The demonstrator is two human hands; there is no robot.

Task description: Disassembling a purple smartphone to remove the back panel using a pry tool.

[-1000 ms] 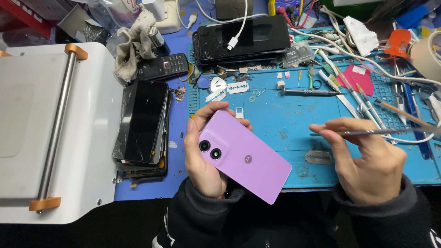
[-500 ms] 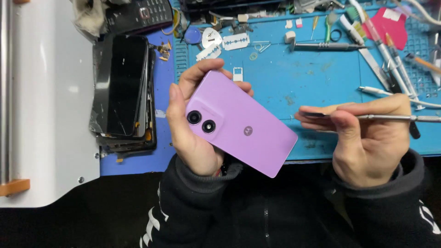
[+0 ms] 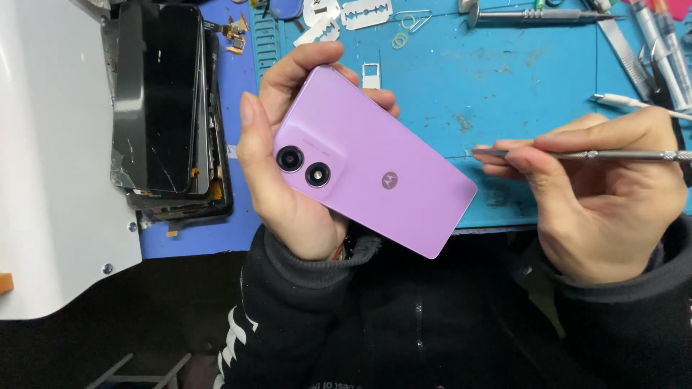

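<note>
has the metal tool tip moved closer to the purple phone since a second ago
Yes. Against the blue mat, the metal tool tip now sits nearer the purple phone.

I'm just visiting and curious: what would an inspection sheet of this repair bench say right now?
Surface: blue work mat, smudged and scratched.
Job's things: purple phone, back up, two lenses showing; thin metal tool.
Clutter: stack of cracked dark screens, razor blade, small tray frame, screwdriver.
Hands: left hand grips the phone; right hand pinches the tool, tip just clear of the phone.
Cables: white cable.
Surroundings: white machine at left.
</note>
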